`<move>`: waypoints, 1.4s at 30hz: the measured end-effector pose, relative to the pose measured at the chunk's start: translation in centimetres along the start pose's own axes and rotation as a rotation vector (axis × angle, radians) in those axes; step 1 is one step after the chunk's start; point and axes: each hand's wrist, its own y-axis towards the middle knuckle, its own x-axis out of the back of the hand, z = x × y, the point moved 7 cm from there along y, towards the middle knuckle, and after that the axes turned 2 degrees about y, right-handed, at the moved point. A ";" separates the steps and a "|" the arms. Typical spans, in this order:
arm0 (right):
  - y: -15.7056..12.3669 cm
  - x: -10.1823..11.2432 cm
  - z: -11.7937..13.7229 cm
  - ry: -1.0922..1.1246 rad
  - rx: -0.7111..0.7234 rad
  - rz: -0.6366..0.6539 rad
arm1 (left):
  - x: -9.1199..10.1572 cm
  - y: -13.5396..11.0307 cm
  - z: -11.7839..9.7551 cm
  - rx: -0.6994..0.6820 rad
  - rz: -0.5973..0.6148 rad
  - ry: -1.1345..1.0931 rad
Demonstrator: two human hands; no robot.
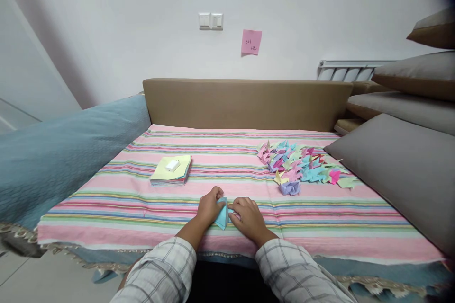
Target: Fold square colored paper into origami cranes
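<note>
A small folded piece of light blue paper (pixel 222 216) lies on the pink striped cloth (pixel 142 208) near its front edge. My left hand (pixel 209 206) is closed on the paper's left side, fingers curled over it. My right hand (pixel 249 218) pinches its right side, fingers pressed together. Both hands rest on the cloth. Both sleeves are checked white.
A stack of coloured paper squares (pixel 171 171) with a small white object (pixel 172 165) on top lies to the left. A heap of several folded paper figures (pixel 302 165) lies at the back right. Grey cushions (pixel 401 170) border the right, a blue blanket (pixel 64 151) the left.
</note>
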 end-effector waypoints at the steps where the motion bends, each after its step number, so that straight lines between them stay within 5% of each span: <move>1: 0.0 0.0 0.0 -0.003 0.001 -0.001 | 0.0 0.0 -0.1 0.001 0.000 0.008; 7: 0.0 0.0 0.0 -0.005 -0.005 -0.001 | 0.0 -0.4 0.1 -0.034 0.024 -0.015; 12: 0.0 0.0 -0.1 0.003 -0.007 0.002 | 0.4 -1.9 0.5 -0.197 0.099 -0.217; 17: 0.0 0.0 -0.1 0.007 -0.012 0.009 | 0.2 -3.7 0.5 -0.271 0.207 -0.023; 32: -0.1 0.1 0.0 -0.011 0.011 -0.014 | 0.0 -3.5 0.4 -0.205 0.161 0.014; 42: -0.5 0.7 -0.9 0.154 -0.042 -0.141 | 0.0 -3.7 -0.1 -0.231 0.083 0.024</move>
